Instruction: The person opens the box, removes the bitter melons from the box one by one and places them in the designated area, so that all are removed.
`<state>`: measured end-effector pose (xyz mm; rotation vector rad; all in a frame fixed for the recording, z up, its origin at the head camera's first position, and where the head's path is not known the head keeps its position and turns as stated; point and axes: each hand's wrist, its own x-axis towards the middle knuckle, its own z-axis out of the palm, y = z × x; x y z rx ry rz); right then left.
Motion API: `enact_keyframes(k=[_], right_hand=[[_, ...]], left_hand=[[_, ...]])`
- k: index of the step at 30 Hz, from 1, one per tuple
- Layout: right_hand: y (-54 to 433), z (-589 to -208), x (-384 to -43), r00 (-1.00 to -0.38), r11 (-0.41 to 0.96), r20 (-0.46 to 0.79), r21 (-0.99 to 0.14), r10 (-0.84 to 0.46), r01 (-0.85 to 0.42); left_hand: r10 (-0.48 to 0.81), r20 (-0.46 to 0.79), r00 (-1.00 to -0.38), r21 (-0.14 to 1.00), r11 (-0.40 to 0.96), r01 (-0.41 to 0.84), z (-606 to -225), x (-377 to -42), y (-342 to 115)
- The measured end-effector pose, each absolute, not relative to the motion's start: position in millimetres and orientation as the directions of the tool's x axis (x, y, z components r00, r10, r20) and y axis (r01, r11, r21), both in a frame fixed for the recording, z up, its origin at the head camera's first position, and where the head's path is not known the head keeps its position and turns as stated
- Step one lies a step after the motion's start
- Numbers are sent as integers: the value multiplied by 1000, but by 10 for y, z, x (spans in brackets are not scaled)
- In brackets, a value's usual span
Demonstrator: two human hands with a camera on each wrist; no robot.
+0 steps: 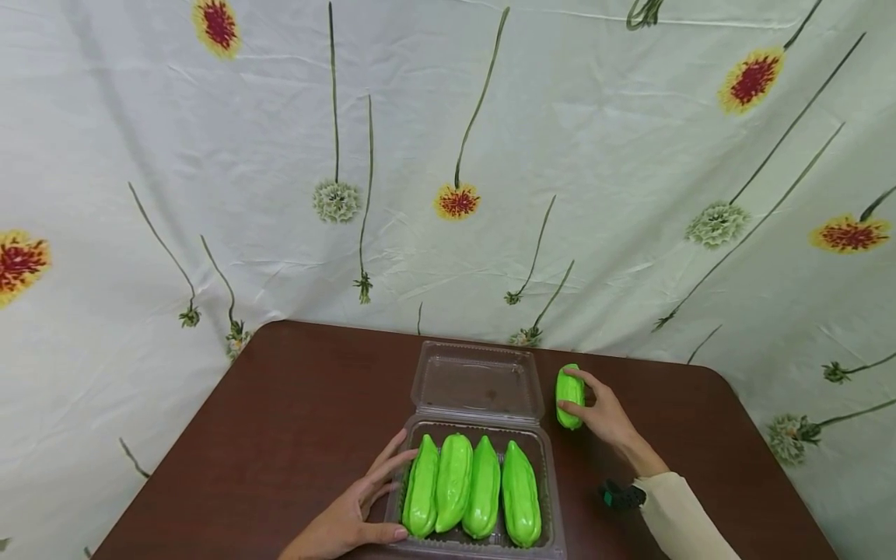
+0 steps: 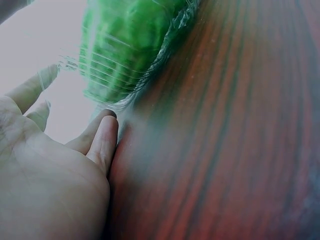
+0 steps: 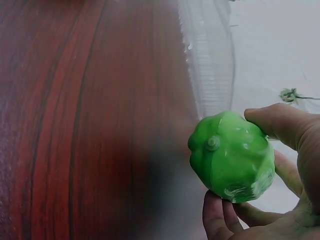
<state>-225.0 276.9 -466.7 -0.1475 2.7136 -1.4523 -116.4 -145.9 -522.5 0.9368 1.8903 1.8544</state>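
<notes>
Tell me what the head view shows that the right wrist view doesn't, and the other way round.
Head view only: four green pieces in the clear container, and the left grip at its left side.

Right wrist view only: the round nub on the end of the held green piece.

Both: the right grip holding that piece, the brown table, the patterned cloth and the container, though apparently just an edge in the wrist view.

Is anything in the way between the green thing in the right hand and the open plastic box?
Nothing visible: only tabletop and the box's right rim separate the green piece from the box's inside; the lid is folded back.
</notes>
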Motion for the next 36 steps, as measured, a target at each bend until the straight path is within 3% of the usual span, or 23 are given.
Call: enact_keyframes(k=[6, 28, 36], right_hand=[[2769, -4758, -2322, -995, 572, -25, -819, -95, -34], [2746, -4867, -2366, -995, 577, -60, -817, -74, 6], [2779, -4825, -2347, -997, 576, -55, -818, -63, 9]], left_hand=[[649, 156, -745, 981, -17, 191, -5222, -1170, -1469], [653, 204, -729, 974, -62, 218, -5223, -1167, -1461], [644, 170, -746, 979, -23, 203, -5212, -1158, -1452]])
